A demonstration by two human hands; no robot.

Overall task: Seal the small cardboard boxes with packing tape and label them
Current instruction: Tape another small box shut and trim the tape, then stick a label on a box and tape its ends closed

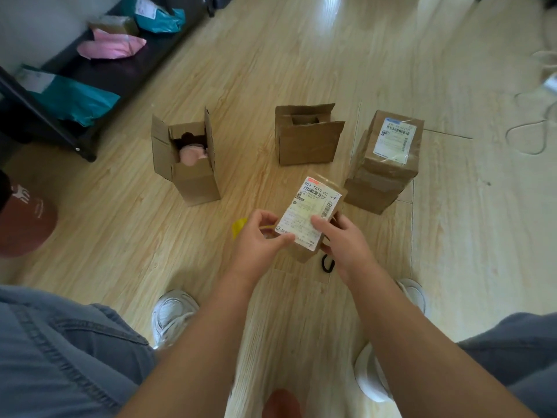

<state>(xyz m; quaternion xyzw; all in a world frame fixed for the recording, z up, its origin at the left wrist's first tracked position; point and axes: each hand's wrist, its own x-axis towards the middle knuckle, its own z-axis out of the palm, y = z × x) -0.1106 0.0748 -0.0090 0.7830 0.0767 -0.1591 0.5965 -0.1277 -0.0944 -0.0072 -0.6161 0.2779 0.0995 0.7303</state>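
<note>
Between both grips: a small cardboard box (301, 254), held tilted with its label (310, 211) facing up; it seems to be lifted clear of the floor (452, 236).
Left grip (256, 236): thumb and forefinger are closed in a pinch on the label's near-left corner, the other fingers curled.
Right grip (343, 239): the thumb lies on the label's face and the fingers wrap round the box's right side.
Step in hand: labelling, I judge. The label covers most of the box's top face and is being set down and smoothed.
Beyond the left grip: an open box (193, 176) standing with its flaps up, something pink inside.
Beyond both grips: a second open box (307, 143), untaped.
Beyond the right grip: a stack of sealed boxes (388, 164), the top one labelled.
Just behind the left grip: a yellow piece (239, 226), partly hidden; I cannot tell what it is.
Under the right grip: a black loop (328, 263) on the floor.
Next move calls for: pressing the pinched corner flat without creasing it, then putting this box with the finished stack. The two open boxes need their flaps folded and taped; no tape roll is in sight.
</note>
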